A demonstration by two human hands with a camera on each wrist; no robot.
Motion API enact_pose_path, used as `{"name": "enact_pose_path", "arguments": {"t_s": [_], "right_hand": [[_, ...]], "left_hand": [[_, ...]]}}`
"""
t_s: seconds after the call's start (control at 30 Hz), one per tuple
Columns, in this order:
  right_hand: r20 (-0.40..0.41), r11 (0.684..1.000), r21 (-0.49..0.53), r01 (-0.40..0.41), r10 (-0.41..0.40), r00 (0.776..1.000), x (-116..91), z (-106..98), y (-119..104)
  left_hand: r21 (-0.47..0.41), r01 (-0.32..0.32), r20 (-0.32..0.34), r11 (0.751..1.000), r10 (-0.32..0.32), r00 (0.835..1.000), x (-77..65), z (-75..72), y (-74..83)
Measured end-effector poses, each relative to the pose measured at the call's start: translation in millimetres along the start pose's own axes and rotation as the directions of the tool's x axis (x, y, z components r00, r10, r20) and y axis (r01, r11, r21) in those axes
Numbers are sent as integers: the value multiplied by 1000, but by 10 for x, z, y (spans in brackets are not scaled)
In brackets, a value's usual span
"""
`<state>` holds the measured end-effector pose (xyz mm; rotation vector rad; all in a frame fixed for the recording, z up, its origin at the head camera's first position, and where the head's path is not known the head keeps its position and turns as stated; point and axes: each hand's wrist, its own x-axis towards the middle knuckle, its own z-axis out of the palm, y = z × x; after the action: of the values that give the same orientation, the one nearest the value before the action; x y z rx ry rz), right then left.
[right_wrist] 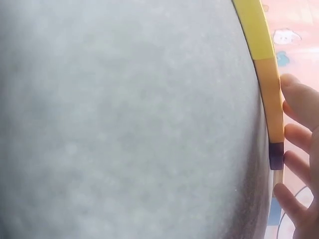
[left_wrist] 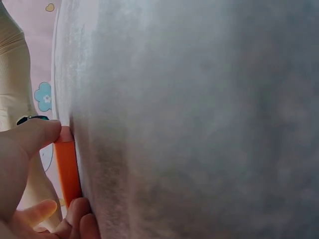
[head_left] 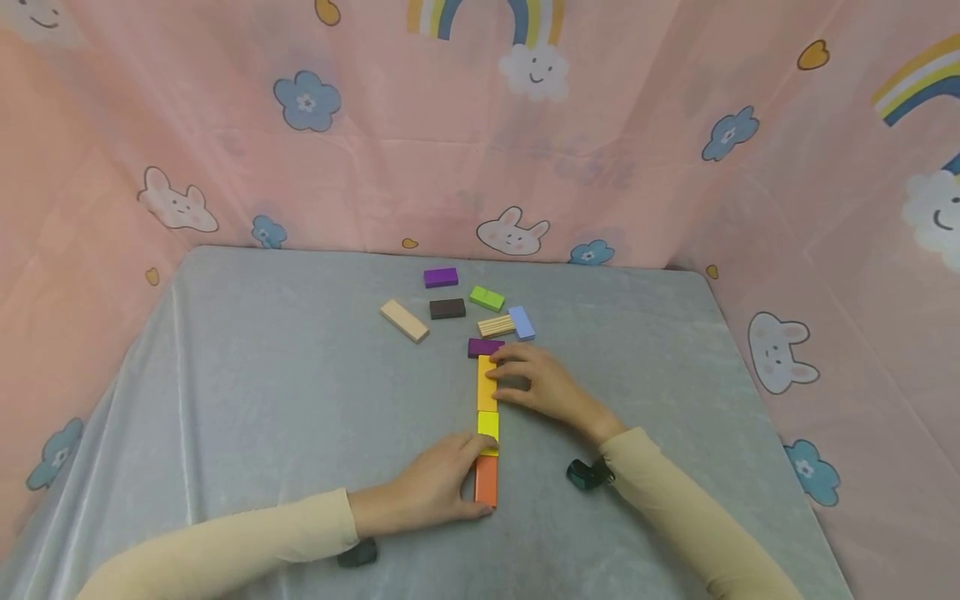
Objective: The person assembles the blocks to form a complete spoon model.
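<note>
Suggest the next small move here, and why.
Probably the right hand should gently turn the dark purple block in line with the row. The orange block, yellow block and amber block run end to end, while the purple one lies crosswise at the far end, close to the right fingertips. The left hand grips the orange block, which could steady the row.

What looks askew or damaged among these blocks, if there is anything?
Nothing looks damaged. The dark purple block lies crosswise at the far end of the straight row of orange block, yellow block and amber block, so it breaks their line, perhaps intentionally.
</note>
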<state>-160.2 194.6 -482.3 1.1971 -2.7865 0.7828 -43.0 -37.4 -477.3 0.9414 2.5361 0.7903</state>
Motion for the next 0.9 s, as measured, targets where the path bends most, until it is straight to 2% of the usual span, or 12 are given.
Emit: {"name": "enact_pose_path", "arguments": {"t_s": [0.13, 0.3, 0.53, 0.9], "right_hand": [[6, 1000, -16, 5, -4, 1000, -4, 0, -4], [18, 999, -40, 15, -14, 1000, -14, -1, -6], [30, 999, -45, 1, 0, 1000, -12, -4, -10], [58, 997, -34, -73, 75, 995, 3, -17, -58]], "left_hand": [[78, -36, 29, 996, 34, 999, -8, -10, 11], [147, -57, 36, 987, 53, 998, -31, -17, 21], [142, -60, 35, 988, 55, 998, -22, -33, 6], [110, -75, 5, 991, 75, 997, 11, -27, -35]]}}
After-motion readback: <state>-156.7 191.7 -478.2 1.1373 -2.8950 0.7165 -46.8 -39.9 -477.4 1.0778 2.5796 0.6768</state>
